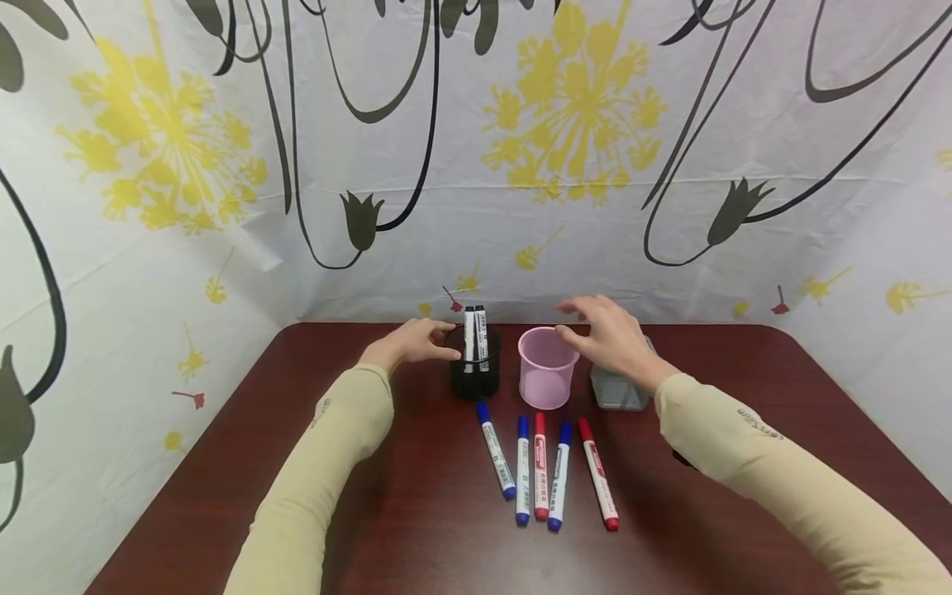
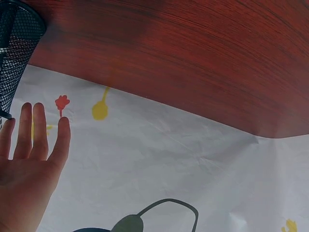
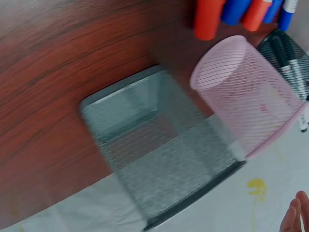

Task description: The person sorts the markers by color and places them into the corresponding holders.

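My left hand [image 1: 421, 340] is at the left side of the black mesh pen cup [image 1: 476, 383], its fingers extended in the left wrist view. Contact with the rim is hard to tell. Two white markers with black ends [image 1: 469, 335] stand in that cup. My right hand [image 1: 606, 335] hovers with loosely bent fingers between the pink mesh cup [image 1: 545, 388] and the grey mesh cup [image 1: 619, 395], holding nothing. It partly hides the grey cup in the head view. The right wrist view shows the grey cup [image 3: 169, 145] beside the pink one [image 3: 251, 101].
In front of the cups, three blue-capped markers [image 1: 497, 454] and two red-capped markers [image 1: 597, 473] lie on the dark red wooden table [image 1: 416, 512]. A white curtain [image 1: 461, 149] with flower prints hangs behind the table's far edge and along its sides.
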The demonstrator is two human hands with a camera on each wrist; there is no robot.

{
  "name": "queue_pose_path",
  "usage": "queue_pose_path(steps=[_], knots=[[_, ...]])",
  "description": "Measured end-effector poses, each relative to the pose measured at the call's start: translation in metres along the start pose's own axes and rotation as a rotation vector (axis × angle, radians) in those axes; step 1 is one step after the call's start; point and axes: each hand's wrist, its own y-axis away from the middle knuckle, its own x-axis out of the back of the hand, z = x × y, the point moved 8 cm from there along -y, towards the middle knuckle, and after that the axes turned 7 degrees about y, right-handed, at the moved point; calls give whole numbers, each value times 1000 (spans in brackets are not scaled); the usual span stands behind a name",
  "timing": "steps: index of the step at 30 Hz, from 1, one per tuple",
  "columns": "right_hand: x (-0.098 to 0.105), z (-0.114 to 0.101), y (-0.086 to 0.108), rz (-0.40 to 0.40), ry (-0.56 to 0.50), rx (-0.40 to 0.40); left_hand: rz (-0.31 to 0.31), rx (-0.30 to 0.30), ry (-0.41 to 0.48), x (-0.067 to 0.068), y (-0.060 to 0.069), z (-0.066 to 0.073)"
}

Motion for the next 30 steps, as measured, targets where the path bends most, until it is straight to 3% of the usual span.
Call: queue_pose_path(steps=[13,21,23,25,27,30], knots=[[4,13,14,75,74,115,39,-24,114,-5,7,-7],[-7,17,20,70,106,109,130,-44,231,-10,10,-17],[-11,17,21,52,108,95,194,-70,267,-8,12,-18],[-15,17,20,21,104,88,303,-125,268,-2,15,-15],[-19,17,19,-14,95,86,454,-217,223,7,22,-6],[-26,16,18,-69,81,89,686,-415,91,19,40,17]])
